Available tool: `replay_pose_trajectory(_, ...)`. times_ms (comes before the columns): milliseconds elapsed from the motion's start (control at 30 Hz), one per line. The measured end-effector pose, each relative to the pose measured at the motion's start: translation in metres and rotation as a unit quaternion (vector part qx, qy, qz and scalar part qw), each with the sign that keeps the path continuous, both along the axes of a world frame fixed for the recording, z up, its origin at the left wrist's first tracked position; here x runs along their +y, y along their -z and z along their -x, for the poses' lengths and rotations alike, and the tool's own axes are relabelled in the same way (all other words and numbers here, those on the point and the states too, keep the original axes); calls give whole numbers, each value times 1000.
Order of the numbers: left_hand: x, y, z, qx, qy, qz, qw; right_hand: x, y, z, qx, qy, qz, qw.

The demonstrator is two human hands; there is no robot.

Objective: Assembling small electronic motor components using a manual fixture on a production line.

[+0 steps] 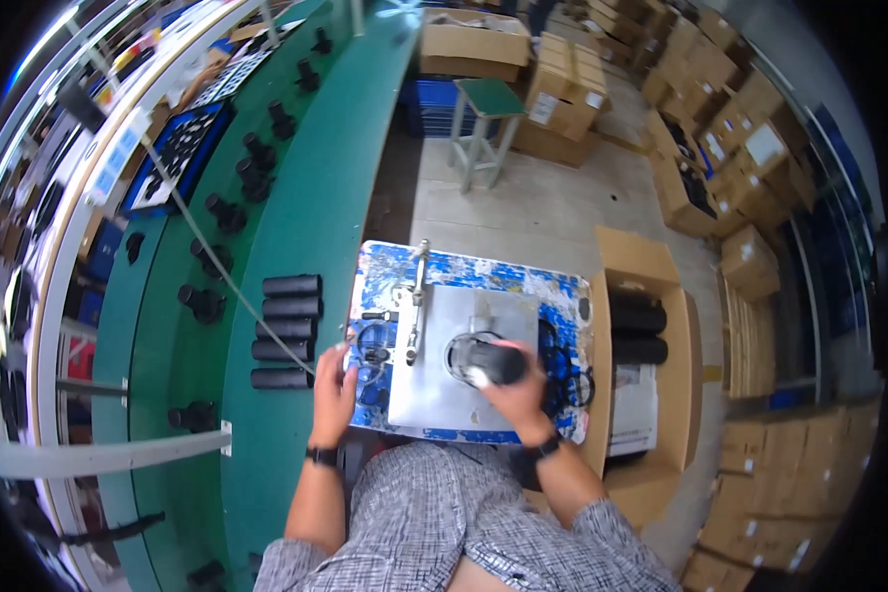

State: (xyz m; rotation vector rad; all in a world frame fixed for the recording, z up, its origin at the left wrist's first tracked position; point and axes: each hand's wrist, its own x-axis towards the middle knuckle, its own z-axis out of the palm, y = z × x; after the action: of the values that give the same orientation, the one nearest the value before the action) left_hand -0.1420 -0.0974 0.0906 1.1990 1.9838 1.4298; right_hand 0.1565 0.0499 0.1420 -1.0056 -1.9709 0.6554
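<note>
My right hand point(519, 395) is closed round a black cylindrical part point(499, 363), its dark round end tilted up. That part is held over a ring-shaped seat point(458, 357) on a flat metal plate point(429, 400); whether they touch cannot be made out. My left hand point(333, 393) is empty, thumb and fingers apart, beside the left edge of the blue, paint-worn work table point(377, 259). A metal lever clamp point(417, 306) stands at the plate's left. Thin black rings point(373, 340) lie left of the plate, and more black rings point(555, 380) lie to its right.
On the green bench point(306, 222) at left lie several black tubes point(284, 352), with black flanged parts point(203, 302) in a row behind. An open cardboard box point(688, 365) holding black tubes point(639, 349) stands right of the table. A green-topped stool point(490, 97) and stacked cartons stand farther off.
</note>
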Motion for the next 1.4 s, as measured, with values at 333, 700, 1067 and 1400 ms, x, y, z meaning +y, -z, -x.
replay_pose_trajectory(333, -92, -175, -24, 230, 31, -114, 966, -60, -109, 138, -7, -398, -40, 916)
replay_pose_trajectory(700, -119, -88, 210, 310, -199, 157, 916, -81, -38, 155, -168, -442, 241, 847)
replay_pose_trajectory(1067, -156, 85, 422, 321, -265, 382, 825, -164, 81, -109, -21, 142, 429, 892)
replay_pose_trajectory(1400, -123, 11, 289, 450, -284, 295, 794, -149, 145, -208, 49, 267, 476, 837)
